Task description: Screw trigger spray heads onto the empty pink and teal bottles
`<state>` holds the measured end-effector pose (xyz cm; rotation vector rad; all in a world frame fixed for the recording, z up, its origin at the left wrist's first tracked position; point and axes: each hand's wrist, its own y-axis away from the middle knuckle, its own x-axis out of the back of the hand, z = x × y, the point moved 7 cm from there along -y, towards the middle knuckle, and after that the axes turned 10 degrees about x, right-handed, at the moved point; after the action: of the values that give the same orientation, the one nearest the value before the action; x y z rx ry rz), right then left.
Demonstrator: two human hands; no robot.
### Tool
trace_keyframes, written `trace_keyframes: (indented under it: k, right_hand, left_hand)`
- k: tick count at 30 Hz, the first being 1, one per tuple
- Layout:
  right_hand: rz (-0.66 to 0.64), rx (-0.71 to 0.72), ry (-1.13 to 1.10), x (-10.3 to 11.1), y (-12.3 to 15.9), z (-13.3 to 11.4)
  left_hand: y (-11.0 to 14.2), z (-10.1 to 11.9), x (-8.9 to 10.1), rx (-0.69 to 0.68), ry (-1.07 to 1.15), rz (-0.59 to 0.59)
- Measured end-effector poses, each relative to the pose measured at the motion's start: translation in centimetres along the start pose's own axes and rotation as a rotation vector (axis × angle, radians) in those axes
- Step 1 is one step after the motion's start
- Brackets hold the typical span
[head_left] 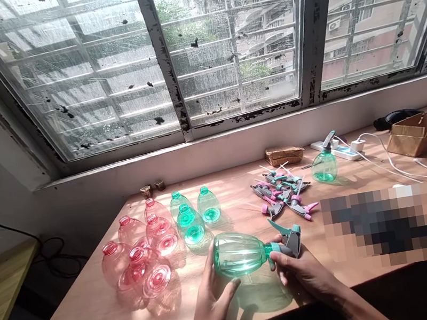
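Observation:
A clear green spray bottle (239, 253) lies sideways in the air over the table's front part, its base to the left. My left hand (218, 292) is wrapped round the base end of it. At the neck, my right hand (295, 265) grips the grey and green trigger sprayer (289, 240) with thumb and fingers at its collar. The sprayer sits against the bottle's mouth; how tightly it is screwed on I cannot tell. Behind stand several green bottles (191, 223) and, to the left, several pink bottles (154, 272), all with open necks.
Loose pink, green and grey sprayer heads (281, 190) lie in a pile behind my right hand. An assembled green spray bottle (324, 167) stands near a power strip (339, 151) with white cables. A cardboard box (416, 136) is at the far right; a blurred dark object (386, 224) lies nearer.

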<state>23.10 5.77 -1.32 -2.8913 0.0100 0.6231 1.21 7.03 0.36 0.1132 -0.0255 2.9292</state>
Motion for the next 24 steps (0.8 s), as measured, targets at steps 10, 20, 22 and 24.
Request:
trace_keyframes:
  k: [10, 20, 22, 24]
  right_hand:
    - [-0.018, -0.016, 0.044, -0.16, 0.27, -0.13]
    - [0.004, -0.006, 0.05, 0.07, 0.13, 0.16]
    - [0.005, -0.013, 0.06, 0.07, 0.13, 0.25]
    - [0.013, -0.016, 0.068, 0.08, 0.13, 0.26]
  left_hand:
    - [-0.04, 0.17, 0.48, -0.018, -0.055, 0.04]
    - [0.58, 0.83, -0.28, 0.001, 0.143, 0.055]
    - [0.48, 0.69, 0.03, 0.011, 0.167, 0.073]
    - [0.29, 0.53, 0.44, 0.011, 0.161, 0.081]
